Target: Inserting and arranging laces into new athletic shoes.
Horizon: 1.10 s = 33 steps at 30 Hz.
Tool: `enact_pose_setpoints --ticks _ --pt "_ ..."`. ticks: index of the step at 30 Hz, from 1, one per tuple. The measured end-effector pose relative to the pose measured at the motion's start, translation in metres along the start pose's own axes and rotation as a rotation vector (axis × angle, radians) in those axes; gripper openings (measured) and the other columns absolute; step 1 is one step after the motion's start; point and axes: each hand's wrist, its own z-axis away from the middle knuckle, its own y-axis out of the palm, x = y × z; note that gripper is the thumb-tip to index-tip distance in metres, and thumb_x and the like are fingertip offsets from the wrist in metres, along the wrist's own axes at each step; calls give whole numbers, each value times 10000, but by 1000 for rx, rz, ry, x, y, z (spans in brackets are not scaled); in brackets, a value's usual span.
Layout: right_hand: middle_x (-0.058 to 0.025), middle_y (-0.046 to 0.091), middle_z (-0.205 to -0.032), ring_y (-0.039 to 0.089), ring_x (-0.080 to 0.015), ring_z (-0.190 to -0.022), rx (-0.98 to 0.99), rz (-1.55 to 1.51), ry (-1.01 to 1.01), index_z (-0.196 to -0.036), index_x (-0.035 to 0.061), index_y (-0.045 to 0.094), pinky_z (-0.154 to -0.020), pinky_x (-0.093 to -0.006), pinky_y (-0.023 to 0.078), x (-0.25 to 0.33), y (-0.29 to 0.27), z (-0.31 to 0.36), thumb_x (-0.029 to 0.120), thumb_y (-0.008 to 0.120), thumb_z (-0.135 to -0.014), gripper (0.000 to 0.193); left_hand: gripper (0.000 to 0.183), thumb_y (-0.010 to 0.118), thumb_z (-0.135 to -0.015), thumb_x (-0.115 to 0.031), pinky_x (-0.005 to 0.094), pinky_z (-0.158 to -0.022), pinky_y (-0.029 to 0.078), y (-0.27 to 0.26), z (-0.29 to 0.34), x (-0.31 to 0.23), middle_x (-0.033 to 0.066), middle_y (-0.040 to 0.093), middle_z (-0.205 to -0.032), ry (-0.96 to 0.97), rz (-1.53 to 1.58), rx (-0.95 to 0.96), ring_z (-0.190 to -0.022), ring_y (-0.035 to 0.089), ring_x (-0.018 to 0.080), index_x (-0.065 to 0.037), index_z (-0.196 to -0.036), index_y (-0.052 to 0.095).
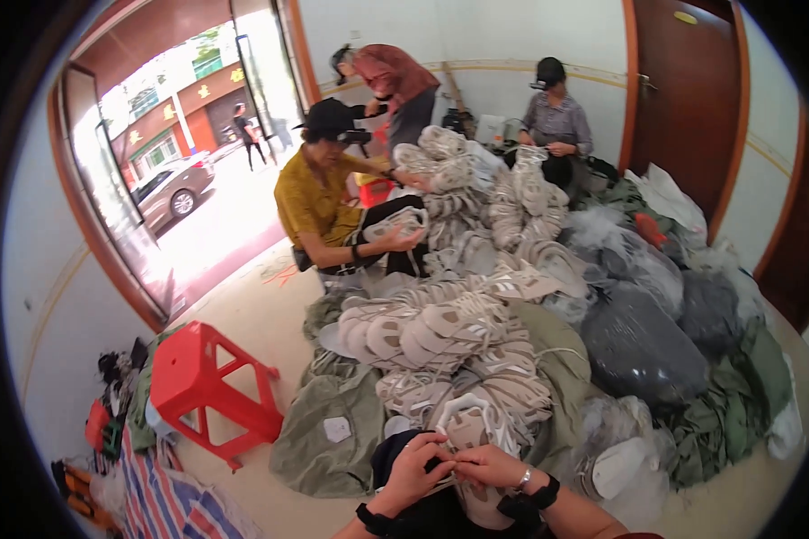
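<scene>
Over my dark-clothed lap lies a beige-and-white shoe upper [469, 424], its padded collar turned away from me. My left hand [416, 469] is closed at the near end of this upper, fingertips pinched together. My right hand [487, 468], with a bracelet at its wrist, also pinches there, and the fingertips of both hands meet. What lies between them is too small to make out; it may be part of the upper or a lace. Just beyond my hands, bundled shoe uppers [422, 332] are heaped in rows on olive cloth [328, 440].
A red plastic stool [208, 382] stands to my left, near a striped woven bag [175, 490]. Dark plastic bags [643, 346] and green cloth [710, 449] crowd the right. A person in yellow [319, 193] handles a shoe upper; two others work behind. An open doorway is at far left.
</scene>
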Motion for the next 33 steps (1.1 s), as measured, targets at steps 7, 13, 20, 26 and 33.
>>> enact_pose_setpoints --ticks 7,13,20,26,33 --pt "22 640 -782 542 -28 -549 -23 26 -16 -1043 77 635 -524 -195 447 -3 4 3 215 487 -979 212 149 679 -868 -142 283 -842 483 -3 -3 20 73 659 -1015 -238 368 162 -974 623 169 -3 -912 647" --pt "27 590 -726 526 -36 -509 -98 6 -79 -1039 73 632 -491 -191 434 -5 10 5 208 488 -976 206 220 526 -979 -182 255 -599 564 6 -11 57 86 655 -879 -496 653 -19 -757 668 145 18 -946 611" --pt "34 576 -726 516 -34 -498 -91 -35 -47 -1037 68 634 -486 -179 423 -1 4 5 192 488 -979 200 190 538 -969 -155 238 -557 553 17 -10 59 79 655 -876 -432 623 -110 -720 661 129 18 -945 613" --pt "30 575 -737 524 -42 -516 -48 23 -7 -1047 54 637 -491 -185 431 12 5 -2 221 502 -989 223 184 556 -960 -159 232 -555 547 13 -7 68 54 656 -844 -467 646 -133 -712 653 106 14 -948 617" --pt "17 616 -778 537 -44 -558 -87 -33 56 -1053 40 660 -493 -198 455 2 2 0 214 521 -982 233 209 563 -960 -197 231 -577 544 22 -9 69 46 646 -838 -422 657 -48 -727 642 99 4 -967 618"
